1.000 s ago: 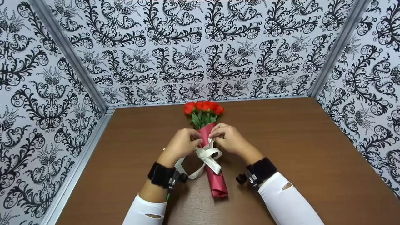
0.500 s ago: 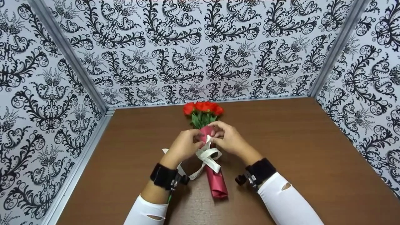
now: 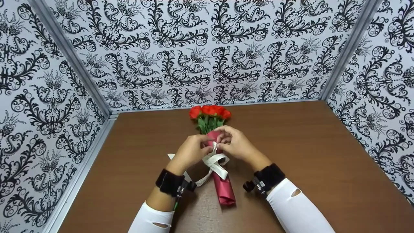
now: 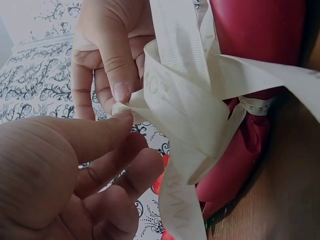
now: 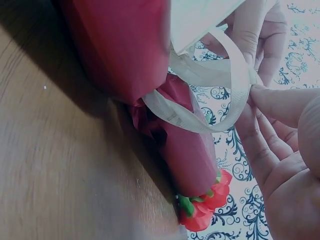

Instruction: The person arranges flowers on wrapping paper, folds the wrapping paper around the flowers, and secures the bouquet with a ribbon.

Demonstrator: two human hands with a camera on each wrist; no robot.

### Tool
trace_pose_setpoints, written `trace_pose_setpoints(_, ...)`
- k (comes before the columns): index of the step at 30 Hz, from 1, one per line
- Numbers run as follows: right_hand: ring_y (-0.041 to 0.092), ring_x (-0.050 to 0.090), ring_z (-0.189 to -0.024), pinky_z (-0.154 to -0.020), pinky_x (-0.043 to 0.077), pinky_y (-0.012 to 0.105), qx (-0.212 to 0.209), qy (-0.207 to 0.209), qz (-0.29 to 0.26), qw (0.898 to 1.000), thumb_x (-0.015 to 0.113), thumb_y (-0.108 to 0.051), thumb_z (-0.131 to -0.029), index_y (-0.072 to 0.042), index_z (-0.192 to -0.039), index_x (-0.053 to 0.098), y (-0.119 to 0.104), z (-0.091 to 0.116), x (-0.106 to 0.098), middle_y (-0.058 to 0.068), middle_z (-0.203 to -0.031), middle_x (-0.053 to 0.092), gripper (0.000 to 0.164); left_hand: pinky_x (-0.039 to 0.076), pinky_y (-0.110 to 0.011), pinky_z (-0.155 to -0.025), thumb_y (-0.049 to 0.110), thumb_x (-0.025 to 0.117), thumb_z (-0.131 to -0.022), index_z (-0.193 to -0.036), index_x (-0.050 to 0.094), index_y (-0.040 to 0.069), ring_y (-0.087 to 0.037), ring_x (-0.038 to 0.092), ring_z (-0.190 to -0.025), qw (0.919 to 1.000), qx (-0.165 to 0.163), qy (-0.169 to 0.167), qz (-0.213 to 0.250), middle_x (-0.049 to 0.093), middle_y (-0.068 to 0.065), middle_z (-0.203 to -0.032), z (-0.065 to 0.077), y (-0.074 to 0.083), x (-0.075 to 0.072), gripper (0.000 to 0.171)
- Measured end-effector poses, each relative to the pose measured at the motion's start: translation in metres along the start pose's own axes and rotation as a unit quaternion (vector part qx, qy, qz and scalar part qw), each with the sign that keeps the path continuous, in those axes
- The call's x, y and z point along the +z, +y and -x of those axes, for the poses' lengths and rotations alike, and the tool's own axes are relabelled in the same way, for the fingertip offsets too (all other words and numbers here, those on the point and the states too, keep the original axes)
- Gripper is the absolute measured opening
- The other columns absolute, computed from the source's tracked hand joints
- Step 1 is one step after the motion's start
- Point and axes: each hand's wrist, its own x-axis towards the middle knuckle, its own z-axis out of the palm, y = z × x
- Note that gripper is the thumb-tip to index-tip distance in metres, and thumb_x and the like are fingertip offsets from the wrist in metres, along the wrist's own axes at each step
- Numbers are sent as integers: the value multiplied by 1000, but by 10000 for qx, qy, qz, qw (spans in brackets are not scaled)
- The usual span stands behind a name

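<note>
A bouquet of red artificial-looking roses (image 3: 210,111) lies on the table, its stems rolled in dark red wrapping paper (image 3: 223,189). Cream ribbon (image 3: 216,161) circles the wrap and stands up in loops, with a long tail running left beneath the left wrist. Over the upper wrap, my left hand (image 3: 191,149) pinches a raised fold of the ribbon between thumb and finger. From the other side my right hand (image 3: 238,144) pinches that same ribbon (image 4: 185,105), thumb tips almost meeting in the left wrist view. The right wrist view shows a loop of ribbon (image 5: 239,75) hanging at the fingertips.
The brown wooden table (image 3: 291,139) spreads out around the bouquet. Patterned black-and-white panels (image 3: 200,64) in grey metal frames enclose it at the back and both sides. Each wrist wears a black strap (image 3: 270,176) with a small camera.
My left hand has come slightly right and taken the raised ribbon, which the right hand alone held a second ago. The right fingers have shifted a little; the bouquet stays put.
</note>
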Motion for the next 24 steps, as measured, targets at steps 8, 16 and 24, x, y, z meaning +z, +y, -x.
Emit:
trace_pose_setpoints(8,22,74,-91,-84,62,30,-224,-154,192,9994,80,0,-88,0,-122,68,-2,2,-2,18,-104,74,36,56,-28,-71,18,79,-94,-90,79,14,-14,67,-80,9998,54,64,-188,72,1,-95,-1,-1,3,5)
trace_pose_setpoints(16,13,68,-81,-79,59,33,-191,-255,1646,9858,79,-23,-94,-14,-89,76,-18,14,-18,1,-88,76,10,57,-26,-69,21,80,-92,-87,76,18,-9,66,-78,9997,-49,80,-234,70,5,-94,-1,1,3,7)
trace_pose_setpoints(24,3,56,-55,-53,50,24,31,-2024,2707,9411,81,-40,-91,-21,-73,77,-24,36,-15,-11,-67,69,27,57,-29,-70,25,80,-93,-87,77,21,-10,66,-78,9993,-101,97,-334,69,6,-93,0,-3,0,8)
